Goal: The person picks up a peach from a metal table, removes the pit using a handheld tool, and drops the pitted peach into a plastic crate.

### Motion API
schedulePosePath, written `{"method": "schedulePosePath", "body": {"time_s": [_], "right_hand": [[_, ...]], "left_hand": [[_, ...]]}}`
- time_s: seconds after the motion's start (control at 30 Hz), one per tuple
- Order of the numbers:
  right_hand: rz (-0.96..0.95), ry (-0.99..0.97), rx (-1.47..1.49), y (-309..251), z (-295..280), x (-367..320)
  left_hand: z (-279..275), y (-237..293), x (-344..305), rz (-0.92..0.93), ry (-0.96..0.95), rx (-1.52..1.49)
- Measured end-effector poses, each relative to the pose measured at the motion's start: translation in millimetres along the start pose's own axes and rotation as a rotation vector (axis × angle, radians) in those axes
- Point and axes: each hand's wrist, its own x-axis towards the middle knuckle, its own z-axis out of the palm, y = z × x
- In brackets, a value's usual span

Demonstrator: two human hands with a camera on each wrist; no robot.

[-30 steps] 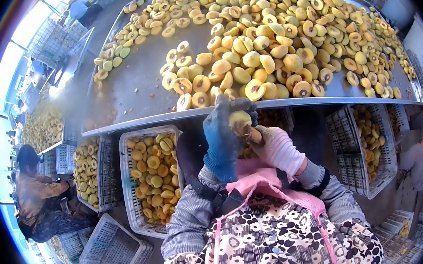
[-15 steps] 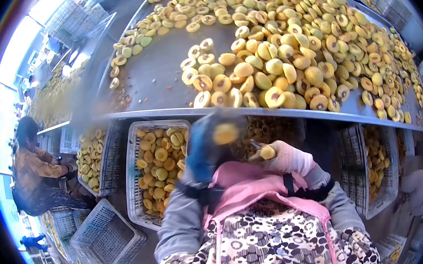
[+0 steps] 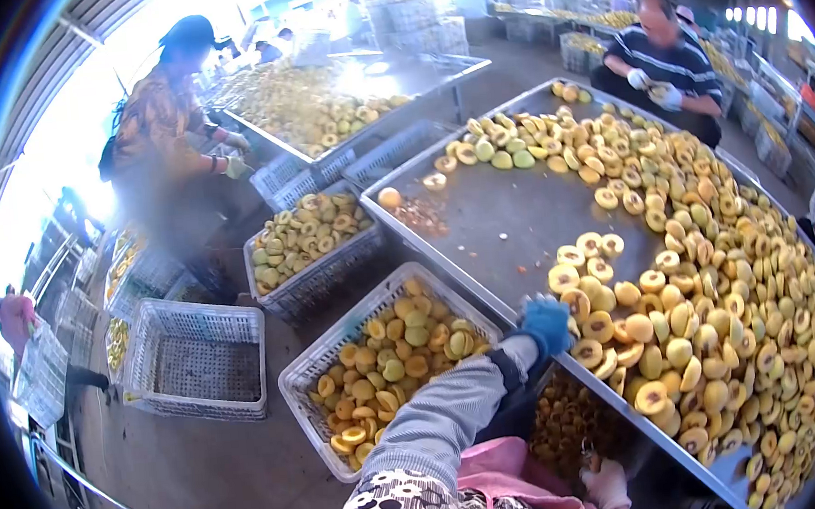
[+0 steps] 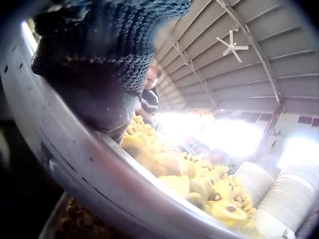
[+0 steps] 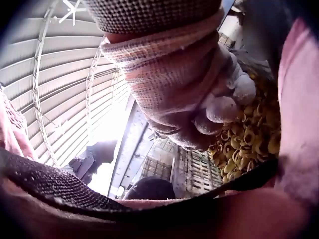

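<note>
My left hand point(image 3: 547, 325), in a blue knitted glove, reaches to the near edge of the metal table point(image 3: 482, 225), right beside peach halves point(image 3: 597, 326). In the left wrist view the glove point(image 4: 104, 55) hangs over the table rim; its fingers are mostly hidden, so I cannot tell whether they grip anything. Lower down, below the table edge, my right hand point(image 3: 606, 486) in a whitish glove grips a small hand tool point(image 3: 588, 451) with a metal tip. The right wrist view shows the gloved fingers point(image 5: 222, 109) curled, with the tool hidden there.
A crate of peach halves point(image 3: 391, 351) stands left of my arm, another crate point(image 3: 311, 243) behind it. An empty crate point(image 3: 195, 357) sits on the floor. Brown pieces point(image 3: 563, 410) lie under the table. One person point(image 3: 163, 130) works at the left, another point(image 3: 665, 62) across the table.
The head view has swung to the left. My left hand, earlier at my front with a yellow fruit, has moved out to the table edge. My right hand keeps the tool low.
</note>
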Motion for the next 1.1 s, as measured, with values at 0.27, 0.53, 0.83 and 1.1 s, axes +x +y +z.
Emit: {"method": "schedulePosePath", "body": {"time_s": [0.27, 0.53, 0.83, 1.1], "right_hand": [[-0.064, 0.043, 0.440, -38.5, -23.8, -0.6], [-0.309, 0.315, 0.272, -117.0, -90.7, -27.8], [-0.298, 0.450, 0.066, -120.6, -88.1, -35.6], [-0.224, 0.440, 0.072, -106.9, -74.2, -36.7]], "left_hand": [[12.0, 0.5, -18.9, 0.085, 0.378, -1.539], [-55.0, 49.7, -102.5, 0.333, 0.498, -1.376], [-57.4, 84.6, -138.6, 0.529, 0.293, -1.227], [-38.1, 100.9, -144.3, 0.182, 0.019, -1.830]]}}
